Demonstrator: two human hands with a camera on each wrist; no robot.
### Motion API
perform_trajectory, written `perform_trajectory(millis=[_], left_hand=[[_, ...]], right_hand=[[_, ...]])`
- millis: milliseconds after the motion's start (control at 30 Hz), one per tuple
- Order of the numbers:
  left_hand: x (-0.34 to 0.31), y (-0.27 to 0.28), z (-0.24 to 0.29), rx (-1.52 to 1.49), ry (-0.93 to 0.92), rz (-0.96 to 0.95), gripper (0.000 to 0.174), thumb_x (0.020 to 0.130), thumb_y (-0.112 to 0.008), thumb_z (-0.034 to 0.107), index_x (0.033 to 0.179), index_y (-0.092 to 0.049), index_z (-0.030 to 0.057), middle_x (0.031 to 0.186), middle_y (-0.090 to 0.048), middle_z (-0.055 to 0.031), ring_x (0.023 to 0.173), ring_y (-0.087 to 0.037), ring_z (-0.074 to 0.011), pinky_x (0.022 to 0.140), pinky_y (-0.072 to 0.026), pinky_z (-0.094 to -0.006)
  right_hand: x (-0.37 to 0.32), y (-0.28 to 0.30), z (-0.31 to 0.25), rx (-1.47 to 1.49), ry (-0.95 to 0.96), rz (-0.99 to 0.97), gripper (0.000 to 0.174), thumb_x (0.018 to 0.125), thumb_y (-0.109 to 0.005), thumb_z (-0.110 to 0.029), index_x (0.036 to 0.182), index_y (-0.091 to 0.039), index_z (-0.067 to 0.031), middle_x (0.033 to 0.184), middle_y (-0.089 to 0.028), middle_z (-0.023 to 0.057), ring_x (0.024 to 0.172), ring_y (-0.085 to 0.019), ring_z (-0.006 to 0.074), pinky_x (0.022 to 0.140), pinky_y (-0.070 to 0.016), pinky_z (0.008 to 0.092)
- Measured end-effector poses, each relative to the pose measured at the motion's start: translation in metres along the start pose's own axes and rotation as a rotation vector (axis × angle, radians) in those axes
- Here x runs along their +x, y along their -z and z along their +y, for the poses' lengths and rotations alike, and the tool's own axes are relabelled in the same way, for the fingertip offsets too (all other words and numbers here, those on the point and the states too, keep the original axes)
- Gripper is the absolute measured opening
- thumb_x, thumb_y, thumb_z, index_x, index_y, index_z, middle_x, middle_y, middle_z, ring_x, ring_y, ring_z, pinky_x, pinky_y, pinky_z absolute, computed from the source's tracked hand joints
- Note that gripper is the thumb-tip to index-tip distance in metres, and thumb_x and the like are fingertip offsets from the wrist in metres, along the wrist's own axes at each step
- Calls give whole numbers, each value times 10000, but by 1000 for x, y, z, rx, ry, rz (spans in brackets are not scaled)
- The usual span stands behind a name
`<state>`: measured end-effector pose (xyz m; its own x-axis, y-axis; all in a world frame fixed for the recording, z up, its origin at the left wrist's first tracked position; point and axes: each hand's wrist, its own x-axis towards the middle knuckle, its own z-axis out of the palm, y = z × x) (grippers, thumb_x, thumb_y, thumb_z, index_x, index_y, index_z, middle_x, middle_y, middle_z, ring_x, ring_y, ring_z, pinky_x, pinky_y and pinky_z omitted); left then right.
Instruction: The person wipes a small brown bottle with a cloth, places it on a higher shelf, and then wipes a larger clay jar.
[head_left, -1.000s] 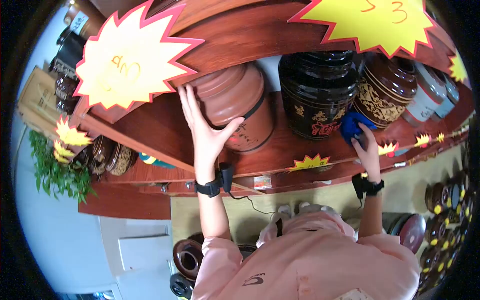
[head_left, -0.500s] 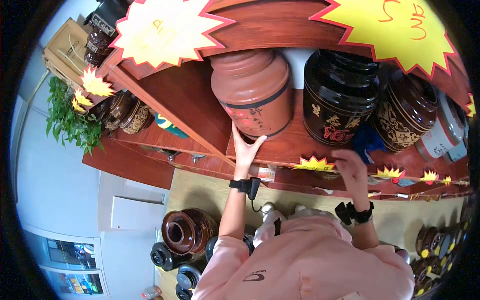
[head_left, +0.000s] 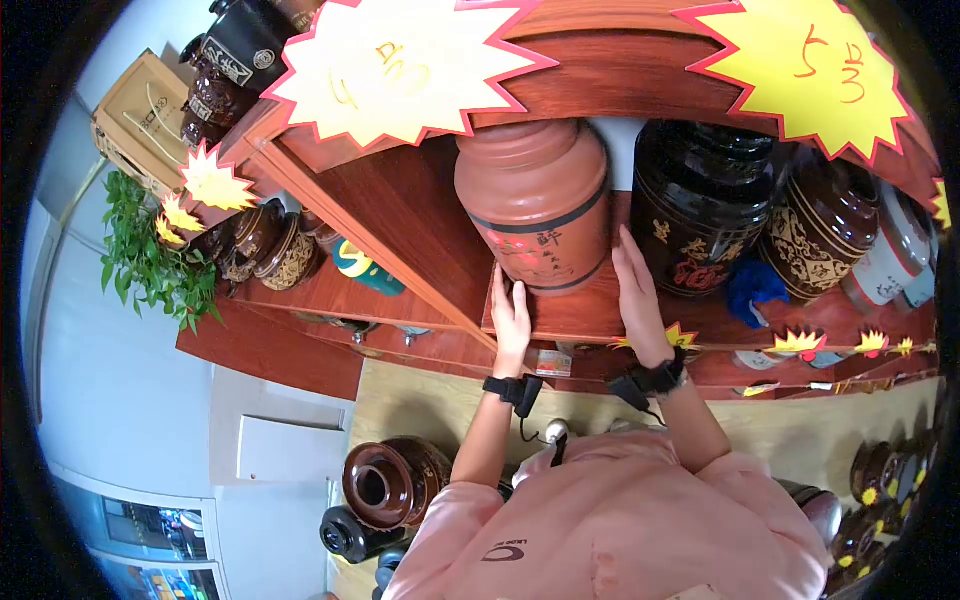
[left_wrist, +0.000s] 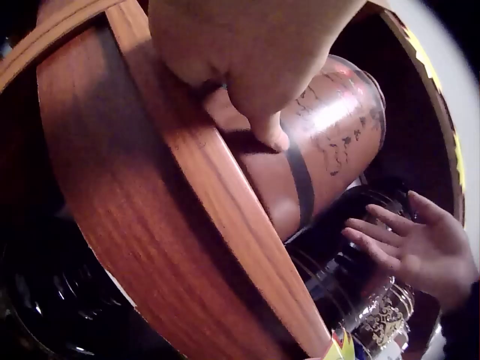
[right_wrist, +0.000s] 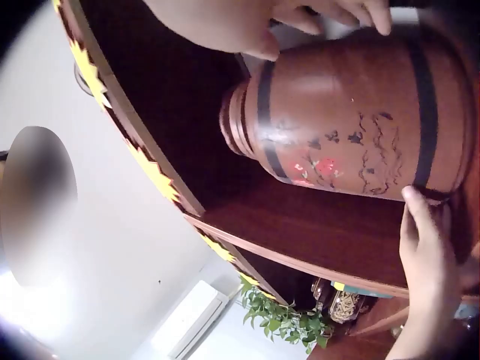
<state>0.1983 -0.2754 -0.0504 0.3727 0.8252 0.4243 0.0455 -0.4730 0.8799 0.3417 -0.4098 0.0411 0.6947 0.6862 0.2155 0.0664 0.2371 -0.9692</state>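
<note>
A reddish-brown clay jar (head_left: 540,215) with black bands, dark characters and red flowers stands on a wooden shelf. My left hand (head_left: 511,318) touches its lower left side; in the right wrist view the left thumb (right_wrist: 412,196) rests by the lower band, with the other fingers partly hidden behind. On the jar's opposite side, my right hand (head_left: 641,298) extends straight fingers close along its lower wall. A glossy black jar (head_left: 695,215) is just right of that hand. Crumpled blue cloth (head_left: 754,293) lies on the shelf before a brown jar with gold patterns (head_left: 822,235).
A slanting wooden divider (head_left: 375,225) bounds the compartment at left. Large starburst price signs (head_left: 810,75) hang from the upper board, and smaller tags (head_left: 798,342) line the shelf edge. Several jars (head_left: 385,485) stand on the floor behind. A leafy plant (head_left: 150,250) is at far left.
My right hand has let go of the blue cloth and moved left to the reddish-brown jar's side. My left hand has come down from the jar's upper part to its lower left.
</note>
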Motion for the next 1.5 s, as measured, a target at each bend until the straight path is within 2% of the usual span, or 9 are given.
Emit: perform_trajectory(millis=[133, 533, 767, 867, 967, 1067, 1133, 1267, 1500], left_hand=[[7, -2, 3, 88, -7, 39, 546, 1020, -388, 289, 1442, -278, -40, 1473, -345, -209, 1355, -345, -300, 1121, -256, -387], [25, 2, 92, 148, -210, 13, 719, 981, -458, 264, 1471, -59, -78, 1538, -55, -290, 1437, -84, -395, 1166, -93, -443], [26, 9, 85, 176, -278, -30, 839, 927, -570, 292, 1469, -51, -83, 1535, -51, -301, 1436, -78, -406, 1165, -86, -447], [34, 15, 81, 143, -256, -30, 868, 912, -596, 307, 1469, -56, -83, 1534, -75, -295, 1435, -98, -397, 1164, -96, -443], [47, 26, 76, 65, -216, -40, 890, 910, -596, 346, 1470, -53, -81, 1532, -109, -284, 1433, -129, -371, 1161, -128, -423], [61, 33, 72, -24, -213, -90, 895, 911, -595, 349, 1476, -40, -68, 1536, -114, -271, 1433, -141, -351, 1162, -131, -407], [67, 35, 71, -83, -217, -121, 890, 915, -588, 349, 1479, -35, -61, 1537, -116, -264, 1433, -145, -342, 1163, -130, -401], [64, 35, 71, -92, -160, -139, 877, 924, -574, 346, 1478, -32, -65, 1541, -109, -259, 1437, -133, -333, 1164, -129, -400], [-1, 17, 90, 190, -205, -55, 887, 898, -632, 231, 1480, -29, -60, 1548, -53, -273, 1446, -75, -360, 1166, -102, -412]], right_hand=[[37, -18, 26, -4, 38, 113, 573, 1017, -379, -357, 1429, -332, 39, 1498, -333, 169, 1389, -302, 248, 1136, -204, 304], [86, -35, 7, 95, -80, 196, 764, 977, -308, -553, 1418, -325, 70, 1493, -327, 201, 1389, -296, 286, 1139, -196, 328], [83, -34, 5, 222, -139, 131, 788, 976, -294, -570, 1434, -293, 71, 1525, -276, 172, 1413, -246, 268, 1148, -167, 319], [77, -39, 15, 269, -167, 188, 757, 978, -337, -562, 1441, -315, 36, 1497, -331, 123, 1363, -306, 214, 1121, -217, 299], [60, -46, 26, 257, 49, 141, 657, 1015, -308, -478, 1446, -319, 18, 1498, -337, 93, 1364, -304, 190, 1126, -206, 292], [38, -31, -8, 868, -331, 38, 599, 1032, -288, -420, 1456, -298, 3, 1508, -320, 82, 1380, -284, 186, 1136, -187, 290], [25, -32, -11, 888, -342, 46, 574, 1037, -290, -394, 1453, -300, 2, 1503, -325, 86, 1379, -287, 189, 1136, -187, 291], [11, -53, 16, 161, 138, 203, 548, 1033, -328, -367, 1428, -337, 14, 1470, -366, 118, 1355, -325, 208, 1125, -213, 300], [64, -31, 26, 119, 27, 177, 634, 999, -355, -425, 1403, -361, 64, 1462, -377, 199, 1357, -344, 263, 1124, -225, 310]])
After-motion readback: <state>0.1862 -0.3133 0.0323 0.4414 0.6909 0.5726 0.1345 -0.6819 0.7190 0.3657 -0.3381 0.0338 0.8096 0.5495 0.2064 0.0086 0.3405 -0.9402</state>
